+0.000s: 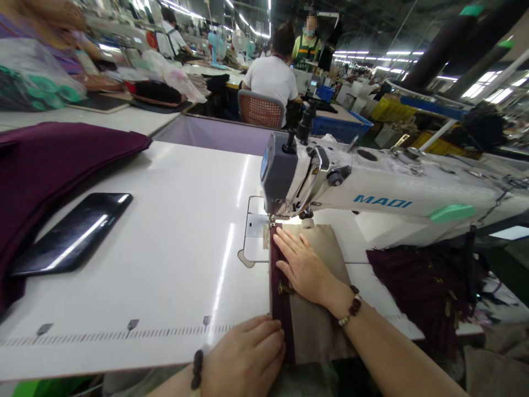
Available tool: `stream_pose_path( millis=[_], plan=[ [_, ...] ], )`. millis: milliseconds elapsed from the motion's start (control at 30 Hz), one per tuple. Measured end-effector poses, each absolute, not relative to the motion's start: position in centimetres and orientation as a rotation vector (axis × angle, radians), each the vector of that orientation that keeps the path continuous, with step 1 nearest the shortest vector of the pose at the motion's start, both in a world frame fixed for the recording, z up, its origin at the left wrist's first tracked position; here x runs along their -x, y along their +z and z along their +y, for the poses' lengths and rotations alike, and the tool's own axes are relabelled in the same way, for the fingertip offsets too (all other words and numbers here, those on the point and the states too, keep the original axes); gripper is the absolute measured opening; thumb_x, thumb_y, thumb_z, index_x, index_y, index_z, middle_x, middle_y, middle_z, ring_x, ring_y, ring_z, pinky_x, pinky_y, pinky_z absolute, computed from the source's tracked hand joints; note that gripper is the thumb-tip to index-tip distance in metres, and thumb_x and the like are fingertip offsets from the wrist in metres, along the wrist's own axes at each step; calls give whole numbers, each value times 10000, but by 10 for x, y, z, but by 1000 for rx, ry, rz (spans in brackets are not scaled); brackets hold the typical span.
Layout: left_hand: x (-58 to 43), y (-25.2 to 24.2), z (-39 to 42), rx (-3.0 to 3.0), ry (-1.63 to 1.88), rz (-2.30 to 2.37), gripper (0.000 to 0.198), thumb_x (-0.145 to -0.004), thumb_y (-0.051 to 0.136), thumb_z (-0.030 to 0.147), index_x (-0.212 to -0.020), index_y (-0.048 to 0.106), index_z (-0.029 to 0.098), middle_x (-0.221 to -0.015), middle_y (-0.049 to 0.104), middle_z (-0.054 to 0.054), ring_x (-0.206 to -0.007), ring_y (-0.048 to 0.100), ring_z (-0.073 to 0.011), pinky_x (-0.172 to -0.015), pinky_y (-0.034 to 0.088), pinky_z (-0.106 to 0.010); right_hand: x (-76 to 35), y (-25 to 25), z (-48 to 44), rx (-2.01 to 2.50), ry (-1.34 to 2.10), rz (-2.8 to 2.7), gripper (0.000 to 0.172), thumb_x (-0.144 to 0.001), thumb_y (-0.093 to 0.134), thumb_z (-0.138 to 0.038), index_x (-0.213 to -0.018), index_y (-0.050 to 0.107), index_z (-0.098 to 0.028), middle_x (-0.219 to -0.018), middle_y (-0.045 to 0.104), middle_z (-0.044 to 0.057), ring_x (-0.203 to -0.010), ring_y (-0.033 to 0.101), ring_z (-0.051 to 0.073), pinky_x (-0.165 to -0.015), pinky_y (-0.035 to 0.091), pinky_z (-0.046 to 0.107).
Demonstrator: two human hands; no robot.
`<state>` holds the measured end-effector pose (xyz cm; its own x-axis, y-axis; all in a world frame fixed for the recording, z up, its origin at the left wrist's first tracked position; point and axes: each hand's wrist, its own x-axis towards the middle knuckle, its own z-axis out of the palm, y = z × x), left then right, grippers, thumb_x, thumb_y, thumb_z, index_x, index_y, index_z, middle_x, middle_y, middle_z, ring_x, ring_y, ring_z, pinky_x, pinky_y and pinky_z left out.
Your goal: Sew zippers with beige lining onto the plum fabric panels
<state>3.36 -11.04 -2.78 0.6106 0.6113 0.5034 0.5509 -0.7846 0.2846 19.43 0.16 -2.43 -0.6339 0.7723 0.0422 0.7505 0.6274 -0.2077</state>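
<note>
A white sewing machine (372,193) stands on a white table (165,264). Under its needle lies a tan fabric piece (326,248) with a dark maroon zipper strip (278,286) along its left edge. My right hand (303,267) lies flat on the fabric just below the needle, fingers stretched out and pressing the seam. My left hand (243,358) rests at the table's front edge with its fingers curled on the lower end of the maroon strip. Both wrists wear bead bracelets.
A black phone (74,231) lies on the table to the left, beside a pile of maroon cloth (53,160). More maroon pieces (417,281) hang at the right under the machine arm. Other workers sit at tables (273,77) behind.
</note>
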Motion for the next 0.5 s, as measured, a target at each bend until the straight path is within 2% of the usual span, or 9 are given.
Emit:
stream_pose_path(
  millis=[200, 367, 433, 500],
  plan=[
    [-35, -27, -106, -2730, 933, 959, 356, -921, 262, 91, -840, 606, 136, -803, 656, -51, -846, 614, -122, -872, 476, -223, -194, -26, 1, 1289, 242, -2716, 491, -890, 335, -260, -1365, 271, -152, -1429, 196, 58, -1322, 150, 183, -1071, 188, 460],
    [-18, 0, -108, -2688, 752, 815, 280, -919, 339, 236, -940, 618, 232, -882, 664, -15, -867, 594, -116, -835, 488, -208, -194, -27, 2, 1291, 217, -2727, 492, -890, 339, -262, -1365, 272, -151, -1428, 201, 60, -1321, 153, 182, -1074, 183, 455],
    [-3, 7, -111, -2749, 826, 849, 290, -879, 376, 350, -1079, 584, 315, -964, 655, 18, -974, 559, -156, -868, 489, -258, -194, -27, 2, 1283, 216, -2735, 487, -890, 333, -254, -1361, 279, -142, -1427, 201, 58, -1320, 158, 180, -1071, 196, 449],
    [17, 11, -114, -2787, 917, 992, 412, -806, 388, 465, -1204, 482, 406, -997, 642, 65, -1087, 490, -221, -888, 492, -365, -195, -28, 2, 1265, 210, -2732, 482, -894, 328, -257, -1359, 281, -140, -1426, 204, 58, -1319, 164, 178, -1067, 208, 451]
  ],
)
